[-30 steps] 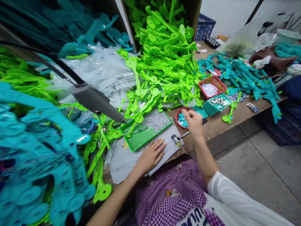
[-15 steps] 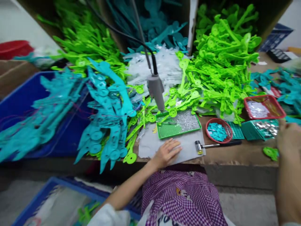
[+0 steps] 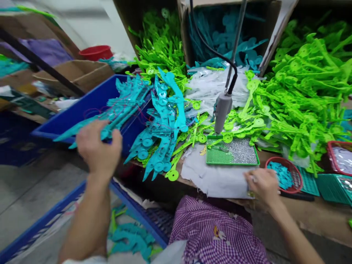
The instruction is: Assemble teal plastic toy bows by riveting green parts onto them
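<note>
My left hand (image 3: pixel 99 146) is at the front edge of the blue bin (image 3: pixel 74 117), over the tips of stacked turquoise plastic pieces (image 3: pixel 121 106). Its thumb stands apart from the fingers, whose tips are partly hidden. Over the white cloth's right end, my right hand (image 3: pixel 264 185) has its fingers closed, with a small pale bit showing between them that I cannot name. The hammer lies beneath this hand; mostly its black handle (image 3: pixel 298 197) shows. Just behind the cloth (image 3: pixel 220 179) sits a green tray (image 3: pixel 232 164) of small silver metal parts.
A grey electric screwdriver (image 3: pixel 222 110) hangs over the tray. Lime-green plastic pieces (image 3: pixel 308 99) heap up at the back and right. To the right are a round red basket (image 3: pixel 298 176) of turquoise bits and a red tray (image 3: pixel 331 157). A blue crate (image 3: pixel 154 227) stands below.
My left hand has gone from the cloth to the turquoise pieces at the blue bin. My right hand has come from the far-right trays to the cloth. The view has turned left.
</note>
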The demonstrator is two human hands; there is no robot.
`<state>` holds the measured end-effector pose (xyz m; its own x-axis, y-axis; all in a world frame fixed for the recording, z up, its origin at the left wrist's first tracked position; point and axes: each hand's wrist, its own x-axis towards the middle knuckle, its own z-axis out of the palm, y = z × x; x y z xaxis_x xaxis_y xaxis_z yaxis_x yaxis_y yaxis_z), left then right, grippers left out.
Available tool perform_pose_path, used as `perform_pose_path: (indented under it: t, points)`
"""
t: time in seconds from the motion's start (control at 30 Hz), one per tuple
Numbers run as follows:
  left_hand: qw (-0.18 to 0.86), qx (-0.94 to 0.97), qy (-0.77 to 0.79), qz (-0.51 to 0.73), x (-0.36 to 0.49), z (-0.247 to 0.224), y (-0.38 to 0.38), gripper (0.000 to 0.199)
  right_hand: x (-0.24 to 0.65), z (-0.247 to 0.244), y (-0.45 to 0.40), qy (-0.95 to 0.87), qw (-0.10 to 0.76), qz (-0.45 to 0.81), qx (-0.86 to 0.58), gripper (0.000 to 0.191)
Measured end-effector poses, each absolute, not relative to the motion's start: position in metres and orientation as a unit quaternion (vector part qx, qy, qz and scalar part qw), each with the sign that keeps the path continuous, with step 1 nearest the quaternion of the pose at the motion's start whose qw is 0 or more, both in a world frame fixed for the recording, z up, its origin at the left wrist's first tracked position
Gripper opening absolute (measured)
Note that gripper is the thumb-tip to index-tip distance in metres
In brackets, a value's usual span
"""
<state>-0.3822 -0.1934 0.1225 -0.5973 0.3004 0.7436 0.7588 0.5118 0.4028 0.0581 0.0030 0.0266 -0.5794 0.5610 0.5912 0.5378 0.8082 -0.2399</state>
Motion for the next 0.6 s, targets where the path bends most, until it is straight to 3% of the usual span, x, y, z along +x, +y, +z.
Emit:
perform_pose_path:
  t: [0.07, 0.13, 0.27, 0.33, 0.47, 0.6]
  points:
    - [0.334, -0.326, -0.812, -0.35, -0.405, 0.145, -0.186, 0.035, 0.023, 0.004, -0.026, -0.922, 0.299, 0.08, -0.231, 0.036]
    - [0.342, -0.382, -0.798, -0.316, -0.404, 0.151, -0.169, 0.036, 0.001, -0.004, -0.052, -0.906, 0.301, 0.152, -0.255, 0.036]
    - [0.145, -0.523, -0.825, -0.156, -0.364, 0.111, -0.098, 0.046, -0.025, -0.003, -0.079, -0.922, 0.275, 0.204, -0.18, 0.035]
    - [0.097, -0.539, -0.829, -0.111, -0.348, 0.084, -0.056, 0.054, -0.033, -0.007, -0.083, -0.934, 0.253, 0.198, -0.155, 0.04]
    - [0.081, -0.488, -0.864, -0.093, -0.344, 0.055, 0.004, 0.066, -0.025, -0.025, -0.091, -0.929, 0.205, 0.245, -0.186, 0.044]
    - [0.03, -0.423, -0.896, -0.132, -0.36, 0.063, 0.029, 0.075, 0.003, -0.035, -0.1, -0.918, 0.188, 0.261, -0.231, 0.046]
